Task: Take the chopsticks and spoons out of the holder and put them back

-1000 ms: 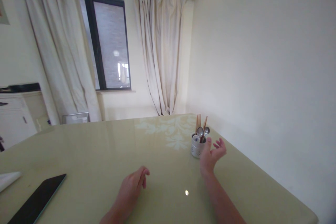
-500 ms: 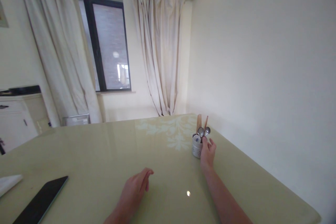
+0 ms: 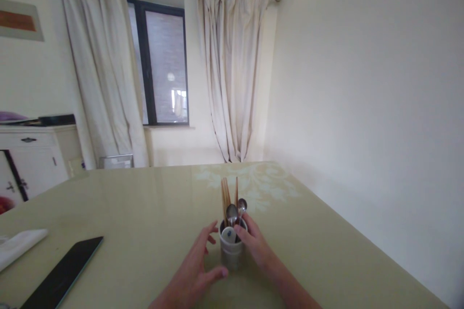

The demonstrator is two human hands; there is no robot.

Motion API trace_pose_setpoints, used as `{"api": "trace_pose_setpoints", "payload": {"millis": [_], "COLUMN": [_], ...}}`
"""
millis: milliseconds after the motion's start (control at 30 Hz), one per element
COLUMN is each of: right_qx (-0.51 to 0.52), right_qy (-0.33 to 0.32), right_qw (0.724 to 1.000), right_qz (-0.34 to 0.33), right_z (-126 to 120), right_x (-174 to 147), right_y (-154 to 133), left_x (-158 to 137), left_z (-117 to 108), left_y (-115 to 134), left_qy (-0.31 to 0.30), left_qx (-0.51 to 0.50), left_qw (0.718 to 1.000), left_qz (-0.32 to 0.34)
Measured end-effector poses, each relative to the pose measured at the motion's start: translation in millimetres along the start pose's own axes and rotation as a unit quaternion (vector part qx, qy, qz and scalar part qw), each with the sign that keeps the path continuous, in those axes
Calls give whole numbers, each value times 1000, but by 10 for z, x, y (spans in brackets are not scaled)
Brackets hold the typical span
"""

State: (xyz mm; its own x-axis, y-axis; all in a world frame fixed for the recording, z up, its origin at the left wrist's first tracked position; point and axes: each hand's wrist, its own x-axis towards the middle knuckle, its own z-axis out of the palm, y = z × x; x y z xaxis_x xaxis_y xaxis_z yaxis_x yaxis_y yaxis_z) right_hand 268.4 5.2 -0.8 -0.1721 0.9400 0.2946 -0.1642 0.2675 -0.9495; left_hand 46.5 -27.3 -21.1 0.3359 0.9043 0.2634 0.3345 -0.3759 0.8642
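Note:
A pale utensil holder (image 3: 232, 255) stands in front of me, seemingly upright on or just above the table; its base is blurred. Wooden chopsticks (image 3: 225, 195) rise from it. A metal spoon (image 3: 232, 213) leans at the front, with a second metal spoon (image 3: 242, 204) to its right. A white piece with a small blue mark (image 3: 228, 235) sits at the near rim. My right hand (image 3: 256, 242) grips the holder's right side, thumb over the rim. Close to its left side, my left hand (image 3: 195, 266) is open, thumb and fingers spread.
On the table (image 3: 145, 212) at the left lie a dark flat tablet-like object (image 3: 63, 275) and a white object (image 3: 23, 246). A wall (image 3: 362, 130) borders the table's right edge. Behind are curtains (image 3: 235, 72), a window (image 3: 166, 67) and a white cabinet (image 3: 36, 154).
My right hand has brought the utensil holder nearer and to the left. My left hand has opened and come up beside it. The view has shifted slightly left.

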Motion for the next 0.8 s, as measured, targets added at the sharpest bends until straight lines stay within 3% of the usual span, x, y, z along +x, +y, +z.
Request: {"api": "trace_pose_setpoints", "payload": {"millis": [100, 267, 467, 567, 800], "right_qx": [32, 58, 66, 83, 95], "right_qy": [-83, -116, 3, 26, 9], "right_qw": [996, 992, 997, 996, 995], "right_qz": [2, -5, -28, -17, -25], "right_z": [123, 126, 167, 199, 229], "right_x": [-90, -96, -66, -54, -28], "right_y": [17, -14, -56, -102, -206], "left_x": [-6, 37, 30, 12, 267], "left_z": [1, -18, -88, -147, -125], "left_y": [103, 153, 147, 182, 288], "left_qy": [-25, -62, -143, -176, 32], "left_qx": [-44, -112, -168, -197, -303], "left_qw": [999, 991, 974, 964, 952], "left_qz": [10, -35, -49, -42, -3]}}
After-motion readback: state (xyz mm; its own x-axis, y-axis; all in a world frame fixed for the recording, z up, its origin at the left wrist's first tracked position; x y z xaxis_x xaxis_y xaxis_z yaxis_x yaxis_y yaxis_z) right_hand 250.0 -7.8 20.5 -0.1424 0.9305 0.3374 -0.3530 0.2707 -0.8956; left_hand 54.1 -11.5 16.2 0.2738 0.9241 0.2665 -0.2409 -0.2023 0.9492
